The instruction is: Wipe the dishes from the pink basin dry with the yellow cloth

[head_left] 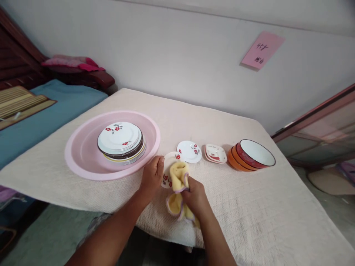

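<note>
My left hand [152, 175] grips the left edge of a white plate [169, 159] with red flowers, tilted up above the table. In my right hand [195, 197] is a bunched yellow cloth [179, 177] with a purple edge, held against the plate's face and covering part of it. Just beyond lies another small flowered plate [188, 152], flat on the tablecloth. Left of my hands, a pink basin [83, 162] holds a stack of plates [119, 136], the top one white with red flowers.
Small square dishes [215, 153] and a stack of red and orange bowls [249, 157] stand to the right on the cream tablecloth [249, 214]. A pink note [262, 51] is stuck on the wall behind. Blue bedding [66, 96] lies at the left.
</note>
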Demonstrator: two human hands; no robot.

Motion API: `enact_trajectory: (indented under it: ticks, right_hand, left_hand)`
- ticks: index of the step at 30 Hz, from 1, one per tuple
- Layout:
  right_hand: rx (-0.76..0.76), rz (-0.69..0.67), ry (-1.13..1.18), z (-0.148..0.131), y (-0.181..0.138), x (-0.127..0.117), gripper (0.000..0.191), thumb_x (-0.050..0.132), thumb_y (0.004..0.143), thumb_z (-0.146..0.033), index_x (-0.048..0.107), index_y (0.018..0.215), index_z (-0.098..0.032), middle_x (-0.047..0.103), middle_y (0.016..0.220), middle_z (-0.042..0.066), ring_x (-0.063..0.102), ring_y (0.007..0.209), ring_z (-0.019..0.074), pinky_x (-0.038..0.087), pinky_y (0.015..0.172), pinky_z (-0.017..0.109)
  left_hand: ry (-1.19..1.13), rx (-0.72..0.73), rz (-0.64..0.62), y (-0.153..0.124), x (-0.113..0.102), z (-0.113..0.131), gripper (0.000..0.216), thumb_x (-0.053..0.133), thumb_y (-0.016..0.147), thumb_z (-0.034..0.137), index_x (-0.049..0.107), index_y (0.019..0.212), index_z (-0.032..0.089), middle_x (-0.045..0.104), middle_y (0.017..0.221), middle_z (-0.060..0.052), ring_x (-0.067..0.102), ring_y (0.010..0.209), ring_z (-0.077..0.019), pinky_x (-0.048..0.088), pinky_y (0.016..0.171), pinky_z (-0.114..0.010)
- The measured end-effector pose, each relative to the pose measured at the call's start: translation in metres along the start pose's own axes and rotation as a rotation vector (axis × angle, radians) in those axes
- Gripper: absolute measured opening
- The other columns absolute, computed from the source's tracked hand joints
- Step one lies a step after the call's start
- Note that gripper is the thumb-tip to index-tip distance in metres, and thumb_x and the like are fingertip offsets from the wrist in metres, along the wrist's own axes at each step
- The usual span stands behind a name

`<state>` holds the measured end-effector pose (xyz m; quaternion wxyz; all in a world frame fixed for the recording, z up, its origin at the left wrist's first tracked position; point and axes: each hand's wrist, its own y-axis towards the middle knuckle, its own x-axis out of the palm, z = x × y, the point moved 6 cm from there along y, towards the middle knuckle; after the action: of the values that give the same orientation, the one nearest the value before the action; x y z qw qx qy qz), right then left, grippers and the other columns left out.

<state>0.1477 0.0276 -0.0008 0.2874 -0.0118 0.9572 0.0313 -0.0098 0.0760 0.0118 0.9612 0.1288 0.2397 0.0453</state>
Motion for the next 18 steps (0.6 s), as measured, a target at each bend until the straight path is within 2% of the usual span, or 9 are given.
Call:
enact_trajectory:
  ticks: [4,8,10,13,15,18]
  right_hand:
    - [0.241,0.191,0.256,0.041,-0.001,-0.020,0.018,0.058,0.071,-0.034,0.064,0.067,-0.017,0.065,0.063,0.001,0.057,0.059,0.0186,0.044,0.053,0.027]
    - [0.404,0.397,0.589,0.071,-0.006,-0.024,0.031,0.063,0.071,-0.040,0.065,0.087,-0.013,0.070,0.076,0.006,0.061,0.061,0.0200,0.048,0.054,0.029]
    - [0.403,0.395,0.652,0.074,-0.004,-0.018,0.036,0.064,0.072,-0.041,0.063,0.095,-0.013,0.071,0.083,0.007,0.063,0.064,0.0203,0.050,0.056,0.030]
    - [0.368,0.371,0.615,0.069,0.000,-0.008,0.035,0.064,0.073,-0.042,0.062,0.095,-0.014,0.070,0.083,0.006,0.063,0.067,0.0201,0.051,0.061,0.031]
    - [0.317,0.397,0.572,0.058,0.001,-0.005,0.035,0.064,0.073,-0.041,0.062,0.096,-0.015,0.069,0.085,0.005,0.063,0.071,0.0199,0.052,0.063,0.031]
    - [0.185,0.388,0.482,0.033,0.002,-0.002,0.032,0.062,0.074,-0.037,0.061,0.097,-0.015,0.068,0.087,0.005,0.062,0.075,0.0191,0.051,0.066,0.030]
  left_hand:
    - [-0.029,-0.014,0.011,0.003,-0.003,0.002,0.032,0.032,0.094,0.036,0.044,0.070,0.019,0.043,0.063,0.003,0.042,0.061,-0.0124,0.032,0.059,-0.024]
    - [-0.030,-0.022,-0.034,0.002,0.001,0.002,0.033,0.031,0.093,0.037,0.045,0.069,0.019,0.045,0.061,0.003,0.043,0.059,-0.0127,0.031,0.057,-0.024]
    - [-0.025,-0.005,-0.081,-0.002,0.005,0.004,0.033,0.031,0.093,0.038,0.048,0.072,0.019,0.048,0.061,0.002,0.046,0.058,-0.0130,0.032,0.056,-0.024]
    - [0.004,0.069,-0.166,-0.009,0.012,0.013,0.031,0.031,0.094,0.036,0.054,0.082,0.019,0.054,0.064,0.000,0.050,0.060,-0.0133,0.034,0.057,-0.024]
    - [0.051,0.126,-0.199,-0.013,0.015,0.019,0.030,0.032,0.094,0.035,0.057,0.088,0.019,0.058,0.068,-0.001,0.054,0.063,-0.0139,0.035,0.060,-0.024]
    - [0.095,0.149,-0.269,-0.017,0.021,0.023,0.030,0.034,0.094,0.035,0.058,0.087,0.020,0.061,0.071,-0.002,0.057,0.066,-0.0147,0.037,0.062,-0.024]
